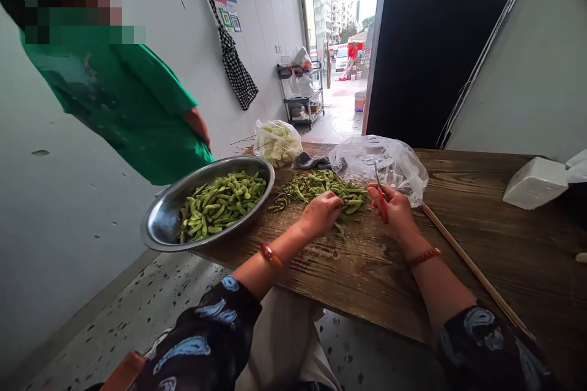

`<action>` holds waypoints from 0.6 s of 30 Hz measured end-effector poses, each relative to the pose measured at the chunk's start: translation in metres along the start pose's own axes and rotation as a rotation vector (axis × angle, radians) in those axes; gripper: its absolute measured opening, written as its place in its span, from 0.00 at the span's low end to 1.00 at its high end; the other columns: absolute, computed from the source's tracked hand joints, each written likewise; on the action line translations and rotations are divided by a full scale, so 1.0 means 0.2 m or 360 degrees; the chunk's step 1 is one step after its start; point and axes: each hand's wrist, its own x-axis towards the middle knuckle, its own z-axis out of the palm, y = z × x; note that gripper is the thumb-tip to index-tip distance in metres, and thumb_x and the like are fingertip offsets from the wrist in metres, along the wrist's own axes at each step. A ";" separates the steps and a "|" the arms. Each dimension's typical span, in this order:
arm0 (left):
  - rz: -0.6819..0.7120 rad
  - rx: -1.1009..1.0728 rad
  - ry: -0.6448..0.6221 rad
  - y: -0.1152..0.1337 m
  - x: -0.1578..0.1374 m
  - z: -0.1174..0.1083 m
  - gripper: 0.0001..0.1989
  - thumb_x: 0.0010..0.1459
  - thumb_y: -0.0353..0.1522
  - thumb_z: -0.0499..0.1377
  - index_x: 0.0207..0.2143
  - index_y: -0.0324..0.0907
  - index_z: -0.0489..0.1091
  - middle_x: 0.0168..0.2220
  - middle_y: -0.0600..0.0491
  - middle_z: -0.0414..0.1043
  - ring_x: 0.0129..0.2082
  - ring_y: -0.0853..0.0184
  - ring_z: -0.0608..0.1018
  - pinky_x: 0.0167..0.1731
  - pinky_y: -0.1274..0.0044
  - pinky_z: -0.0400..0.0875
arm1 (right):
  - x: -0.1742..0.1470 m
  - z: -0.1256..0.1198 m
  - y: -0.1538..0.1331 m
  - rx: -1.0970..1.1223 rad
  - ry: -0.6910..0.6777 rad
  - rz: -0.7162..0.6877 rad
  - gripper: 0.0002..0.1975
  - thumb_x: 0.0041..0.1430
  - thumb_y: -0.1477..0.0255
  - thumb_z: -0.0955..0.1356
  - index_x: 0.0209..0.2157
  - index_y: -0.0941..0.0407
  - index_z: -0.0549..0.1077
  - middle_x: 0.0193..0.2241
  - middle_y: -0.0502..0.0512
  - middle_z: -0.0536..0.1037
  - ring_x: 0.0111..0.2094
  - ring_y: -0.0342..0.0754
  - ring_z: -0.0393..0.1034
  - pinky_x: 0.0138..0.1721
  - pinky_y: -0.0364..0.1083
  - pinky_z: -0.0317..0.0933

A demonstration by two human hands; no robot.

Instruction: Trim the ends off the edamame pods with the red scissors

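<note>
My right hand (398,214) is closed around a pair of scissors with red handles (382,204), their blades pointing up and away from me. At the near edge of a loose pile of green edamame pods (316,184), my left hand (322,212) has its fingers pinched together on a pod, mostly hidden by the fingers. A wide steel basin (158,223) to the left holds many more pods. It reaches past the table's left edge and is tilted. Bits of stem and debris lie on the wood between my hands.
On the wooden table (463,195) lie a clear plastic bag (389,162), a bag of pale cauliflower (277,142), a dark cloth (316,162), a long wooden stick (477,272) and a white block-shaped pack (535,183). A person in a green shirt (123,104) stands beyond the basin.
</note>
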 end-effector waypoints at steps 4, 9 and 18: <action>-0.0309 0.0124 0.0134 -0.10 0.20 -0.01 0.22 0.55 0.38 0.59 0.52 0.41 0.68 0.56 0.40 0.63 0.56 0.52 0.67 0.56 0.62 0.59 | 0.01 -0.01 0.00 0.0052 0.0093 -0.0032 0.31 0.44 0.49 0.71 0.41 0.60 0.74 0.19 0.46 0.67 0.17 0.39 0.56 0.17 0.41 0.51; -0.0750 0.0253 -0.0187 -0.12 0.36 0.05 0.36 0.50 0.55 0.57 0.55 0.44 0.66 0.62 0.40 0.57 0.62 0.45 0.59 0.57 0.55 0.55 | 0.01 0.00 0.03 0.0043 0.0065 -0.0025 0.30 0.44 0.49 0.71 0.41 0.59 0.75 0.17 0.45 0.66 0.16 0.39 0.55 0.17 0.41 0.50; 0.0318 -0.0008 -0.0098 0.17 0.18 0.23 0.10 0.57 0.32 0.55 0.39 0.42 0.74 0.45 0.48 0.72 0.46 0.64 0.74 0.50 0.74 0.68 | 0.00 -0.01 0.02 -0.0103 0.0136 -0.0218 0.31 0.46 0.48 0.70 0.42 0.60 0.76 0.18 0.49 0.70 0.19 0.41 0.59 0.19 0.41 0.55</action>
